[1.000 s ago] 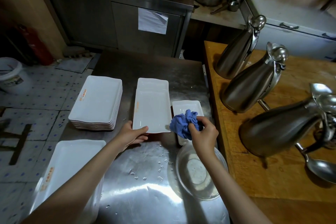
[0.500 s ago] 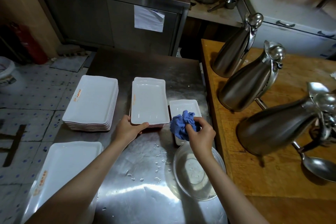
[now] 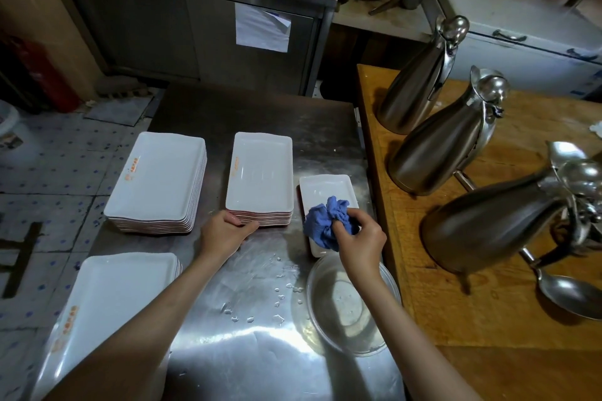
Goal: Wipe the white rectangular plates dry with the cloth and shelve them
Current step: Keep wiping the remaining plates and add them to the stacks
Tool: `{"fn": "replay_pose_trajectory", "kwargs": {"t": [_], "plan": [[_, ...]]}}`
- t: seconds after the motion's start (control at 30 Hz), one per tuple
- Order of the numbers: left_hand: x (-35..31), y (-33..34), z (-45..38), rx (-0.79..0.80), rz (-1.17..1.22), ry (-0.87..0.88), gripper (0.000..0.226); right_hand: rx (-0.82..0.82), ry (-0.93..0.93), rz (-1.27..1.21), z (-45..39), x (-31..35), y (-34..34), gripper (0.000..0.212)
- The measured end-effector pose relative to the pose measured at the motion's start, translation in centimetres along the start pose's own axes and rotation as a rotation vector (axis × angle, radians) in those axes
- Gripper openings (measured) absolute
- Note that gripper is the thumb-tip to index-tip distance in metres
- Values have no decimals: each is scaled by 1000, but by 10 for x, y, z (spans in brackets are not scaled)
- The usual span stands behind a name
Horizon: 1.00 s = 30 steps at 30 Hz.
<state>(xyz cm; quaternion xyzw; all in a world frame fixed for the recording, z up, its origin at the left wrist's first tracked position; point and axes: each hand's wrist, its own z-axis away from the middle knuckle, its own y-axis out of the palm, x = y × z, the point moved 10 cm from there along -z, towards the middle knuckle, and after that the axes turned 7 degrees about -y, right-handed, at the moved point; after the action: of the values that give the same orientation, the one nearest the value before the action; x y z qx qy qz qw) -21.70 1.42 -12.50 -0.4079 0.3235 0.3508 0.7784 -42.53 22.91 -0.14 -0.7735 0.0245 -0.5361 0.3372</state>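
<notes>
A stack of white rectangular plates stands mid-table. My left hand rests against its near edge, fingers touching the lowest plates, nothing lifted. To the right lies a smaller white plate. My right hand grips a crumpled blue cloth over that plate's near half. A second stack of white plates is further left. A third stack sits at the near left, partly hidden by my forearm.
A metal bowl sits under my right wrist on the steel table, with water drops beside it. Three steel jugs and a ladle occupy the wooden counter on the right. Left is the table's edge, then tiled floor.
My left hand has lowered the plate it held onto the middle stack and slid to the stack's near edge. The right hand and cloth stayed over the small plate.
</notes>
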Motion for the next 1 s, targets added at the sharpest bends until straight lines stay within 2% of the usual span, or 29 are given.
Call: {"fn": "replay_pose_trajectory", "kwargs": {"t": [0.17,0.43,0.67,0.77,0.83,1.0], "plan": [[12,30,2,140,30,-6,32,1,34,-11,0,-10,-6,22],[10,112,23,430,-90,-22,28,-32,70,-14,-1,-27,-26,23],[-2,156,31,503,-256,16,33,-54,111,-7,0,-43,-40,27],[-12,168,35,521,-282,66,25,-50,133,0,0,-49,-44,26],[-13,171,37,521,-282,52,14,-59,135,-1,-1,-50,-47,26],[-5,171,35,515,-203,-48,27,-71,131,4,-5,-51,-54,24]]}}
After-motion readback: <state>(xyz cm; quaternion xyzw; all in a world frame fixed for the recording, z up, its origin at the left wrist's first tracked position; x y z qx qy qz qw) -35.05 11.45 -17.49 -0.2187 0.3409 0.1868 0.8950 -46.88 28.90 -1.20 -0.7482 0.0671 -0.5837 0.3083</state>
